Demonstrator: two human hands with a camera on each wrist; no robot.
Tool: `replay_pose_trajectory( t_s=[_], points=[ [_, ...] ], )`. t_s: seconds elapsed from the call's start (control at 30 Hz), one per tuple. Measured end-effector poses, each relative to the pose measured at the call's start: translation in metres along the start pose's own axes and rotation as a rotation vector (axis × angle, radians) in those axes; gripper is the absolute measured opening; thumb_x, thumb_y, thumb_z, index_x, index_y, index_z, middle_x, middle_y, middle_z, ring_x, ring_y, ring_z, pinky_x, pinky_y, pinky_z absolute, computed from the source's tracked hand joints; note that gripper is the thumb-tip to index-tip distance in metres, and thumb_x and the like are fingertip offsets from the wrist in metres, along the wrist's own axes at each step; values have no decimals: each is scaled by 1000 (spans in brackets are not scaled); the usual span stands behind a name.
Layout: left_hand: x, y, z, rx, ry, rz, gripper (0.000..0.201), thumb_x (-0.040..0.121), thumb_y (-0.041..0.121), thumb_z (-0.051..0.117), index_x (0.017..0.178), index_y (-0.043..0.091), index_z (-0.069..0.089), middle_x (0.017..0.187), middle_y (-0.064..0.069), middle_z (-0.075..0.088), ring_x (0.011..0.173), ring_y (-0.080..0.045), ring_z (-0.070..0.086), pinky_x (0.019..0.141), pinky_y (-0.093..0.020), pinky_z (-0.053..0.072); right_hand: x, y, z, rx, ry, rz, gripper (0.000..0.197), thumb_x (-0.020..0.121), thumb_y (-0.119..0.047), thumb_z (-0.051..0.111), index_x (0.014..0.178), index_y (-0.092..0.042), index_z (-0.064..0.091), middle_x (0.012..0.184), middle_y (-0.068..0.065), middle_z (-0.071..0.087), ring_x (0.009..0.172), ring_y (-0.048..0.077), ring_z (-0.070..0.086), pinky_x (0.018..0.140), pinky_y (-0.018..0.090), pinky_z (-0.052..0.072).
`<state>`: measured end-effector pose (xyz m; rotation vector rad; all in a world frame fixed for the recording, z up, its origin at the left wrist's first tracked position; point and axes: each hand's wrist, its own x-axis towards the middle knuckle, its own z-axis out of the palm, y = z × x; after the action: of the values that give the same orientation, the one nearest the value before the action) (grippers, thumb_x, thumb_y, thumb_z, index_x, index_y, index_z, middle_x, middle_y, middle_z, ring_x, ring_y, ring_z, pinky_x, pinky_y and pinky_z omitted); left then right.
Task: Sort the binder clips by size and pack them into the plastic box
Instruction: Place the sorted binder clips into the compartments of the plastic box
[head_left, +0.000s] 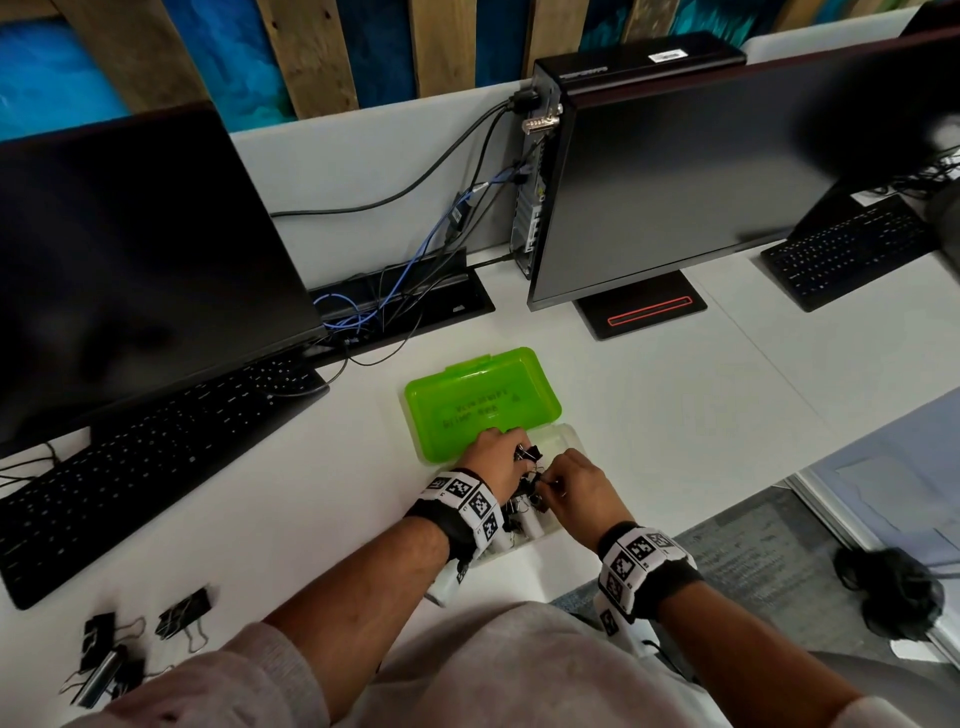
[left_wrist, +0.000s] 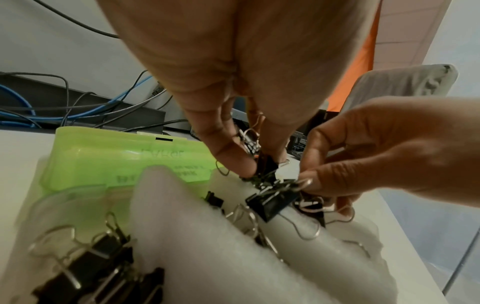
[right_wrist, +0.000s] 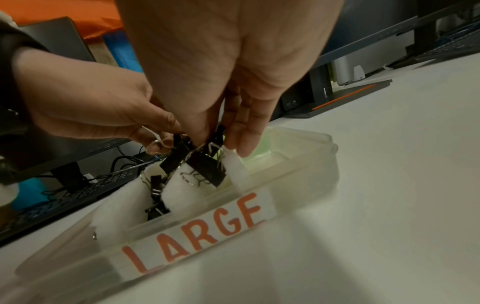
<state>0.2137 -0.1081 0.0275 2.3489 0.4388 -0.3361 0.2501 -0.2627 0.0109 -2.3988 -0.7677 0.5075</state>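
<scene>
The plastic box (head_left: 569, 441) lies open on the desk, its green lid (head_left: 483, 400) folded back and white foam dividers (left_wrist: 182, 226) splitting the clear base. Over the box, my left hand (left_wrist: 259, 164) pinches a small black binder clip (left_wrist: 265, 162) between thumb and fingers. Right beside it, my right hand (left_wrist: 306, 183) pinches the wire handle of a larger black binder clip (left_wrist: 272, 202), which hangs over a divider (right_wrist: 182, 191). Several clips (left_wrist: 98, 267) lie in the near compartment. An orange "LARGE" label (right_wrist: 202, 232) is on the box's side wall.
Loose binder clips (head_left: 182, 613) lie at the desk's near left corner. A keyboard (head_left: 156, 467) and monitor (head_left: 130, 260) stand to the left, and a second monitor (head_left: 675, 182) behind the box. Cables (head_left: 363, 312) run at the back. The desk edge drops off at the right.
</scene>
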Motion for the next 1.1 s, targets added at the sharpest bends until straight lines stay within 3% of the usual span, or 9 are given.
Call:
replay_pose_trajectory(
  t_s=[0.13,0.27,0.47,0.7,0.83,0.9,1.0,1.1],
  points=[
    [0,0,-3,16,-25,-10,22,89,27,59,109,17,57,109,-15,54,93,-33,58,81,-34,48,-5,-4,-3,-81,-60,-30,16,89,-29,57,97,-19,66,93,-4,52,85,19,58,73,35,51],
    [1,-1,-3,33,-36,-8,24,89,29,59,110,16,57,110,-16,55,96,-33,58,84,-38,50,-9,-5,-6,-311,-155,-115,30,88,-28,56,117,-23,56,112,-1,55,101,22,57,73,38,53],
    [1,-1,-3,43,-40,-7,26,91,31,56,112,15,54,111,-14,52,104,-32,53,86,-37,47,-5,-1,-6,-96,-121,-79,28,82,-13,59,110,-14,54,104,6,58,82,30,63,73,42,52],
    [0,-2,-6,52,-59,0,28,93,31,53,115,15,52,115,-13,49,106,-32,52,89,-37,46,-9,-2,-2,-287,-149,-175,40,86,-26,54,125,-17,54,108,9,51,93,29,57,75,36,50],
    [0,-2,-6,66,-66,3,27,94,29,51,115,14,52,115,-13,49,106,-32,52,88,-37,45,-7,0,-7,-98,-83,-58,34,87,-24,55,121,-19,54,106,4,57,81,16,59,79,37,53],
    [0,-3,-6,64,-72,1,28,94,30,51,117,15,52,116,-13,49,108,-32,51,89,-36,44,-1,3,-8,-25,-25,-12,33,85,-19,60,117,-16,53,107,4,57,76,11,54,77,32,52],
    [0,-2,-6,68,-76,-3,30,93,31,52,119,17,51,119,-12,49,110,-31,51,90,-36,44,5,4,-8,38,-34,4,53,82,-13,66,130,-17,44,121,4,47,79,13,54,73,21,44],
    [-2,-1,-6,74,-92,11,38,89,33,57,124,21,47,119,-10,50,112,-30,52,92,-38,45,12,2,-5,20,-98,-51,65,83,-12,64,140,-23,35,121,2,48,80,13,52,74,20,42]
  ],
)
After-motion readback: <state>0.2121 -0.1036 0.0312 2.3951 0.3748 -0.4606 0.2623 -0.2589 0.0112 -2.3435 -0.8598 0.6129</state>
